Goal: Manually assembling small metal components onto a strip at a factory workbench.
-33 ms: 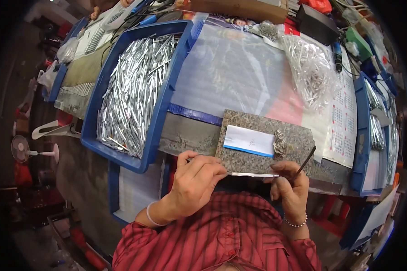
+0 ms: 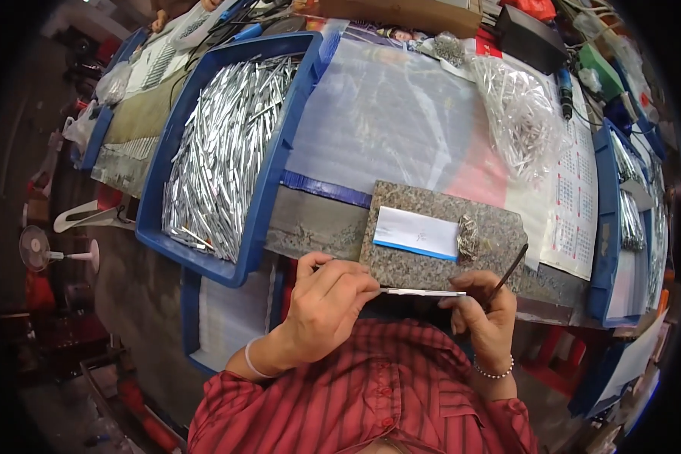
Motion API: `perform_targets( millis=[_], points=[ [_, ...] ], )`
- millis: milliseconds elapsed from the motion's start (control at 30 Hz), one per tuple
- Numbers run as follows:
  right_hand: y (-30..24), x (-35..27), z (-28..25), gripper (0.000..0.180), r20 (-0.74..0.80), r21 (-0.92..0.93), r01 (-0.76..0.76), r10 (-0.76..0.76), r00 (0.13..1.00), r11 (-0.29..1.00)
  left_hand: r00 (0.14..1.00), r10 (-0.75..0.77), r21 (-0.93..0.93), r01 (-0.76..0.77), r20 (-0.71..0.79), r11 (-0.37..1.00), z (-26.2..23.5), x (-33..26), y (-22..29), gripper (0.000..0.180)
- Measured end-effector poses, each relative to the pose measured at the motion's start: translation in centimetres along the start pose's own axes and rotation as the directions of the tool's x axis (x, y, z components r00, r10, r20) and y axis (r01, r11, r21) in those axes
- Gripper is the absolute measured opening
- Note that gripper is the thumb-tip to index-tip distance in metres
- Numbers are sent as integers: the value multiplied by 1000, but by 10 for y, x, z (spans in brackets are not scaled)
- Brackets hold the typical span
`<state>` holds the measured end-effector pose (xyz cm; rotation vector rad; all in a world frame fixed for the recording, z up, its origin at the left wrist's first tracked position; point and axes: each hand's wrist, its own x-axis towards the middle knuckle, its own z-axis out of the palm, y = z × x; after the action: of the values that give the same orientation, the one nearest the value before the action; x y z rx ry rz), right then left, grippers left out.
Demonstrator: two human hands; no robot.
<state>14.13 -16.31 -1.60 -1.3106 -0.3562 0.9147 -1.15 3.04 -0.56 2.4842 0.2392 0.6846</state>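
My left hand (image 2: pixel 327 310) is closed, pinching the left end of a slim silvery-white metal strip (image 2: pixel 424 292). The strip lies level along the near edge of a speckled stone slab (image 2: pixel 424 271). At its right end, the thumb and fingertips of my right hand (image 2: pixel 488 314) close around it. A thin dark rod (image 2: pixel 513 271), whose kind I cannot make out, sticks up from between the right-hand fingers. On the slab rest a white paper pad with a blue edge (image 2: pixel 416 233) and a small heap of tiny metal parts (image 2: pixel 467 237).
A blue tray (image 2: pixel 150 189) full of silvery strips stands left of the slab. Beyond lies a plastic-covered sheet (image 2: pixel 386 113). A clear bag of white pieces (image 2: pixel 526 129), a screwdriver-like tool (image 2: pixel 565 94) and another blue tray (image 2: pixel 601 227) are to the right.
My right thumb has shifted slightly left along the strip's right end. The left hand and the strip look nearly still.
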Motion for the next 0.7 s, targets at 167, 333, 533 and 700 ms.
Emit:
perform_targets(
  millis=[167, 333, 533, 700],
  points=[
    [6, -5, -4, 11, 18, -74, -10, 11, 1000, 997, 999, -18, -33, 19, 26, 999, 2, -7, 7, 22],
    [12, -10, -6, 9, 23, -87, -3, 5, 1000, 996, 998, -32, -53, 35, 49, 998, 5, -14, 7, 19],
    [17, -13, -3, 9, 35, -110, 6, -2, 999, 994, 996, -77, -138, 83, 48, 987, 4, -21, 7, 17],
    [16, -11, 0, 9, 42, -201, 25, -17, 999, 979, 997, -73, -152, 78, 38, 985, 4, -25, 4, 16]
  ],
)
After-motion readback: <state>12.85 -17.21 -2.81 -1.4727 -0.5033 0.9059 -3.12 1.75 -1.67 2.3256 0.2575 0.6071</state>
